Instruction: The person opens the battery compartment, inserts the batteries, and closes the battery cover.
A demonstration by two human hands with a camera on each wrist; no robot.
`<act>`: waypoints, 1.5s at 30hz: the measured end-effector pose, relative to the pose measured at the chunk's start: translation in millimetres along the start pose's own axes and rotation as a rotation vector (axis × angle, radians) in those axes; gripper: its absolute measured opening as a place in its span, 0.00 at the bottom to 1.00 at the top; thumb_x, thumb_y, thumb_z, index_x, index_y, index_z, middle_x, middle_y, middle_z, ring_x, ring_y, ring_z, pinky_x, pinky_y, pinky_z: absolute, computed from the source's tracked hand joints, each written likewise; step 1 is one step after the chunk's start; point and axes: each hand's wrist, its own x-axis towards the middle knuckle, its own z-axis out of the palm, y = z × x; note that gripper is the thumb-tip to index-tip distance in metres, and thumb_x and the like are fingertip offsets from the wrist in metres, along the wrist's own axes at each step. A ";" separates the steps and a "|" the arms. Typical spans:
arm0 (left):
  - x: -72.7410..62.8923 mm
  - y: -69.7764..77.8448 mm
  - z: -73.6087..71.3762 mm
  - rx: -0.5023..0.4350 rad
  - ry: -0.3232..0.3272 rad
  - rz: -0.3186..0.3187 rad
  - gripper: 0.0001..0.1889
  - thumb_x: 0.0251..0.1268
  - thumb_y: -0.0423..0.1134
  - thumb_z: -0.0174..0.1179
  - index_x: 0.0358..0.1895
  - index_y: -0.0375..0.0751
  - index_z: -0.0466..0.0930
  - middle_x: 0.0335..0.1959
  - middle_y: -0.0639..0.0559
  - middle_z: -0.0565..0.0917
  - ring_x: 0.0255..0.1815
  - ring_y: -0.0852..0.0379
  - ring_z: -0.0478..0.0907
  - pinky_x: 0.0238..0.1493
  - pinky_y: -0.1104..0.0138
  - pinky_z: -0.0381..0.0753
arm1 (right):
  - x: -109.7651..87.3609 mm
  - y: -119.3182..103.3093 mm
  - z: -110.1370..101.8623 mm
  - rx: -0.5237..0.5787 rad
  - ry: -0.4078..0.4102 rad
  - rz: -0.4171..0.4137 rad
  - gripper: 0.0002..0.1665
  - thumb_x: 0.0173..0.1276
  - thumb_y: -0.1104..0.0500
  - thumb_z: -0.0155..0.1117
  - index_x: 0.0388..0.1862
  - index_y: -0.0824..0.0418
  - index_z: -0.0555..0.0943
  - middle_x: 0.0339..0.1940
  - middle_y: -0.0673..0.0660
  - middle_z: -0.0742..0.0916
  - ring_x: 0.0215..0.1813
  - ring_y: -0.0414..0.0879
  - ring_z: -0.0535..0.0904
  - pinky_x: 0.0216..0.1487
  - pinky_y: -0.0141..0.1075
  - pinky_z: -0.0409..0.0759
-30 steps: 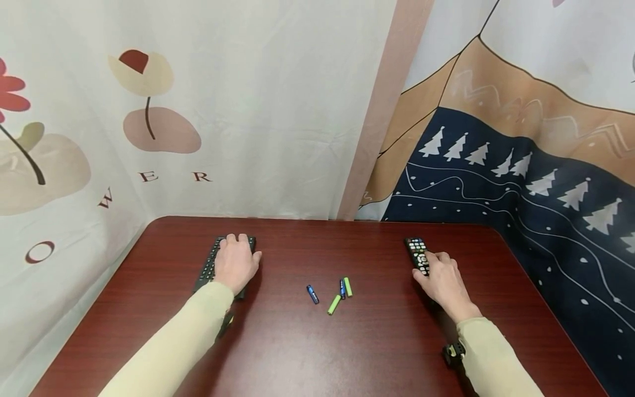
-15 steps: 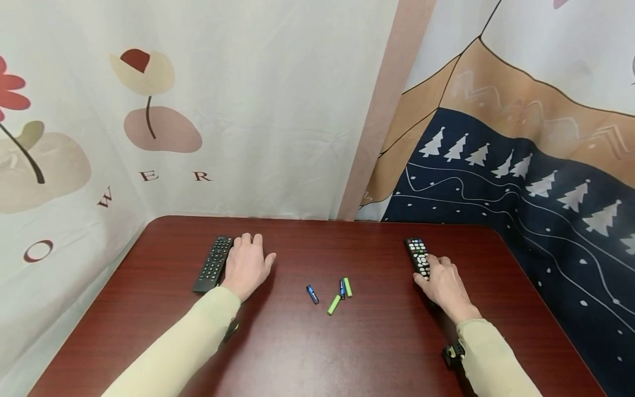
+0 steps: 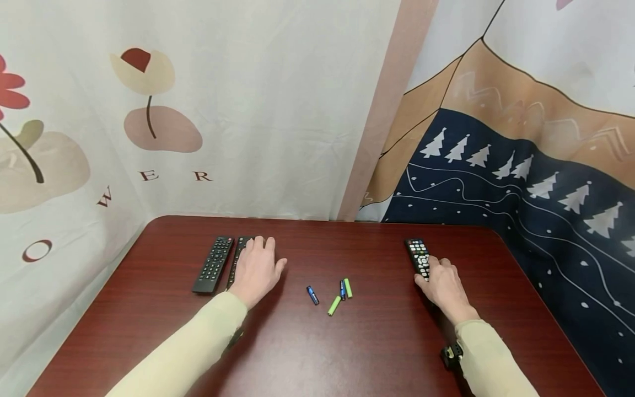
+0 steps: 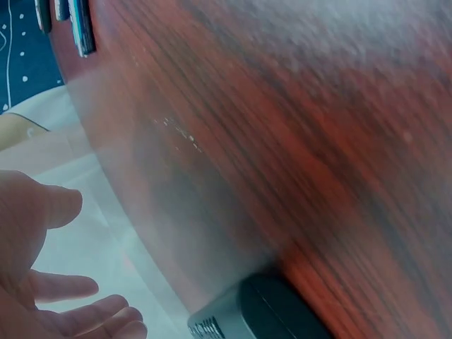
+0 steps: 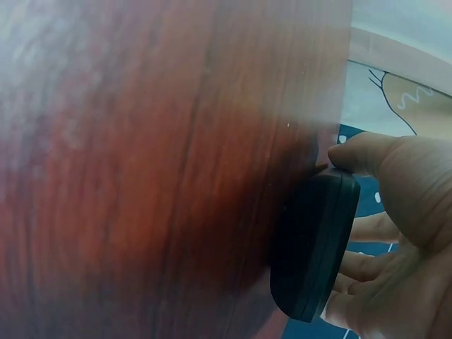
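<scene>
Two black remote controls lie side by side on the left of the table. The outer remote control (image 3: 213, 266) is in full view, while my left hand (image 3: 257, 270) partly covers the inner remote control (image 3: 238, 258). Its fingers are extended and relaxed above that remote; the left wrist view shows the end of a black remote control (image 4: 265, 314) apart from the thumb and fingers. At the right, my right hand (image 3: 446, 286) holds a third black remote control (image 3: 419, 256) between thumb and fingers. The right wrist view shows this remote's side (image 5: 325, 244) within the grasp.
Mid-table lie two blue batteries, one alone (image 3: 312, 295) and one (image 3: 342, 290) beside a green battery (image 3: 348, 288). Another green battery (image 3: 334, 305) lies just nearer. Printed curtains (image 3: 273, 138) hang behind the dark red table (image 3: 317, 353).
My left hand has moved right, off the outer remote control, uncovering it and part of the inner one. The right hand and its remote control have barely moved.
</scene>
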 end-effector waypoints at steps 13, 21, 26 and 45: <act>-6.3 13.4 1.4 0.003 0.003 0.034 0.27 0.66 0.47 0.70 0.55 0.27 0.76 0.46 0.33 0.78 0.47 0.37 0.74 0.49 0.48 0.80 | -0.1 0.7 3.7 0.022 0.068 -0.024 0.34 0.68 0.58 0.63 0.65 0.80 0.71 0.52 0.80 0.79 0.50 0.70 0.78 0.53 0.62 0.80; -7.4 22.3 2.8 -0.016 0.031 0.050 0.27 0.65 0.47 0.71 0.55 0.28 0.77 0.45 0.34 0.78 0.47 0.37 0.75 0.50 0.48 0.80 | -1.3 -10.0 3.6 0.067 0.084 -0.036 0.35 0.70 0.57 0.62 0.68 0.78 0.70 0.56 0.79 0.78 0.52 0.69 0.78 0.55 0.62 0.80; -7.3 29.0 2.7 -0.039 0.041 0.055 0.27 0.65 0.47 0.71 0.57 0.28 0.77 0.46 0.34 0.79 0.47 0.37 0.76 0.50 0.48 0.80 | -1.3 -19.2 3.5 0.111 0.093 -0.041 0.35 0.70 0.56 0.61 0.69 0.77 0.70 0.56 0.78 0.79 0.50 0.67 0.80 0.54 0.61 0.81; -7.4 54.1 3.0 -0.119 0.062 0.065 0.28 0.66 0.48 0.70 0.59 0.29 0.78 0.47 0.36 0.79 0.48 0.38 0.76 0.51 0.49 0.79 | -1.5 -43.0 5.7 0.250 0.112 -0.073 0.32 0.70 0.56 0.63 0.68 0.73 0.74 0.56 0.74 0.82 0.51 0.64 0.80 0.53 0.57 0.80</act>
